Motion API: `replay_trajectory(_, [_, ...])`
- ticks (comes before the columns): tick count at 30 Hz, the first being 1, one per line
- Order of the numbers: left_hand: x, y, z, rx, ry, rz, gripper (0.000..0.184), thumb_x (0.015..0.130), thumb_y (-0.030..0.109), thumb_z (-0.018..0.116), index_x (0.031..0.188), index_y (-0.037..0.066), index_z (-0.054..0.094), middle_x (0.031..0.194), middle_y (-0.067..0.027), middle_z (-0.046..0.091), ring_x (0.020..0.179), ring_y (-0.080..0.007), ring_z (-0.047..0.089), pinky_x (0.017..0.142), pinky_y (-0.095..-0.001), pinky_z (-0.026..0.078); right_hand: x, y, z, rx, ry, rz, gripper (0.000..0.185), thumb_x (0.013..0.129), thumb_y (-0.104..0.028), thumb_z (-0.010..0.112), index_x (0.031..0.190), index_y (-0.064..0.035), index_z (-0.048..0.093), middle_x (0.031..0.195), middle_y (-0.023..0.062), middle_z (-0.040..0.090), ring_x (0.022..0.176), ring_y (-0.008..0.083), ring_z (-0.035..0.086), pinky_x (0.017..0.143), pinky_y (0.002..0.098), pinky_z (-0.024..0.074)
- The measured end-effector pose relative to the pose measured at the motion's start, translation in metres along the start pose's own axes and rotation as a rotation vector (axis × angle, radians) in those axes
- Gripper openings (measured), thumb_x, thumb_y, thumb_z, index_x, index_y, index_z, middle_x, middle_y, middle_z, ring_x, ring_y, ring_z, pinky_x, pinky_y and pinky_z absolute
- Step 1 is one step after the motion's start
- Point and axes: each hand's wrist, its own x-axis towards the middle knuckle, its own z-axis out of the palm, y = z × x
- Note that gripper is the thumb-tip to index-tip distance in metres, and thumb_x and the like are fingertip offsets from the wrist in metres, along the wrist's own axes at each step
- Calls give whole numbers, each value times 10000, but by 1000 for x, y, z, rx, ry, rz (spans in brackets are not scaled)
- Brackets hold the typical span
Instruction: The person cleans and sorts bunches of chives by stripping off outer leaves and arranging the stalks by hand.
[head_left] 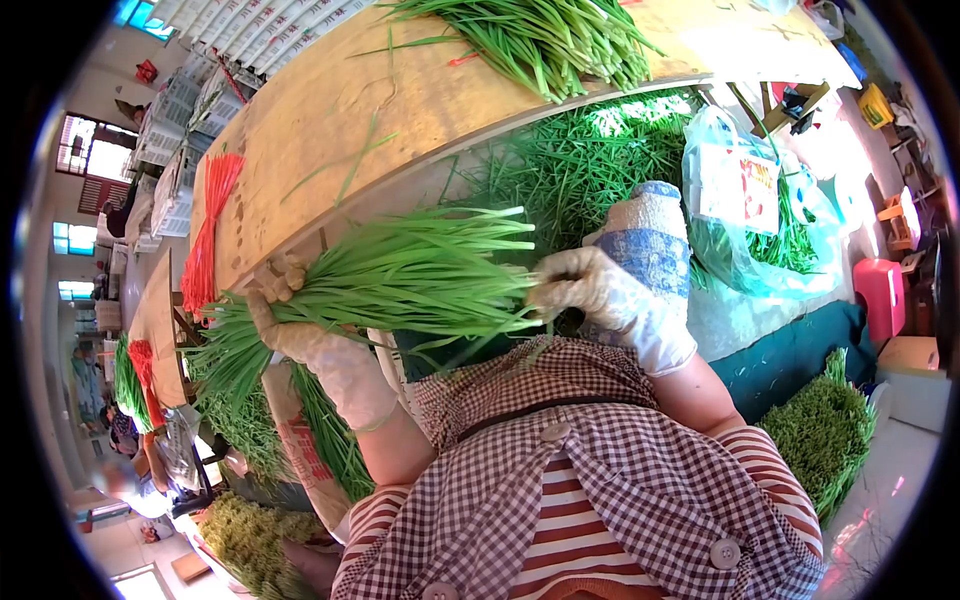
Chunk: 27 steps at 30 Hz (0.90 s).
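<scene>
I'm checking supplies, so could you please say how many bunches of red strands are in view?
2: one bunch over the edge of the near table, another bunch at the table beyond. Others may be hidden.

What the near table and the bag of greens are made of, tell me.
Near table: probably wood or plywood, smooth with slight sheen, judging by its yellow-brown, stained top.
Bag: likely thin, glossy plastic, by its crinkles and the greens showing through.

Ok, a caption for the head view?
Gloved left hand holds long green stalks beside a wooden table, right hand at one end.
</scene>
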Motion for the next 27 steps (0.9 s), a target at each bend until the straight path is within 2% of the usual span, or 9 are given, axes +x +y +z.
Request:
replay_trajectory(4, [-2, 10, 16, 137, 311, 115, 319, 909, 271, 442, 635, 109, 418, 690, -94, 543, 785, -262, 570, 892, -501, 474, -10, 20, -84, 342, 350, -203, 225, 804, -95, 690, 995, 15, 648, 896, 144, 684, 768, 219, 676, 739, 309, 556])
replay_trajectory(6, [2, 19, 13, 171, 317, 152, 336, 921, 286, 413, 638, 104, 423, 730, -116, 580, 844, -291, 589, 908, -532, 463, -5, 26, -106, -670, 960, -267, 232, 790, -37, 681, 1014, 9, 642, 931, 141, 677, 814, 231, 680, 745, 343, 564])
replay_trajectory(7, [6, 24, -5, 153, 189, 128, 323, 925, 279, 401, 665, 94, 450, 800, -135, 615, 900, -303, 599, 911, -547, 459, -7, 26, -108, -846, 951, -267, 260, 790, 20, 660, 1047, -12, 640, 983, 123, 674, 859, 237, 677, 758, 340, 566])
replay_trajectory(9, [3, 13, 10, 190, 366, 137, 306, 927, 276, 395, 688, 97, 462, 806, -126, 607, 896, -303, 596, 909, -538, 464, 1, -2, -57, -170, 580, -121, 311, 815, -36, 696, 1120, -65, 645, 1056, 90, 671, 955, 174, 643, 844, 273, 533])
replay_trajectory(12, [2, 4, 7, 223, 297, 116, 275, 928, 285, 404, 727, 109, 468, 780, -89, 569, 839, -269, 570, 844, -469, 483, 4, -17, 5, -53, 237, -236, 340, 788, -115, 753, 1110, -64, 658, 1095, 79, 670, 990, 161, 623, 910, 287, 503])
replay_trajectory(14, [-3, -3, 14, 185, 263, 61, 272, 927, 285, 411, 722, 112, 459, 749, -67, 541, 799, -244, 549, 808, -438, 483, 15, -32, 30, -408, 304, -111, 398, 751, -111, 778, 1118, -20, 652, 1061, 116, 680, 923, 144, 637, 838, 274, 521])
replay_trajectory(20, [3, -9, 17, 41, 256, 12, 309, 922, 243, 431, 654, 91, 464, 651, -48, 511, 697, -221, 506, 779, -400, 458, 41, -3, 32, 77, 267, -239, 262, 809, -61, 701, 1056, 23, 677, 926, 132, 708, 820, 116, 638, 767, 246, 509])
replay_trajectory(23, [3, -6, 4, -26, 189, -79, 291, 915, 220, 420, 658, 89, 458, 671, -55, 524, 715, -228, 518, 788, -413, 460, 27, -3, 15, -107, 314, -279, 190, 836, -23, 658, 1022, 3, 684, 896, 111, 703, 774, 120, 645, 685, 241, 525])
replay_trajectory(27, [0, 3, 14, 23, 360, 9, 277, 914, 214, 406, 670, 92, 454, 692, -61, 535, 742, -244, 529, 826, -427, 463, 16, 2, -49, -323, 746, -175, 196, 841, -5, 641, 1035, -25, 664, 841, 98, 695, 702, 127, 645, 618, 241, 545])
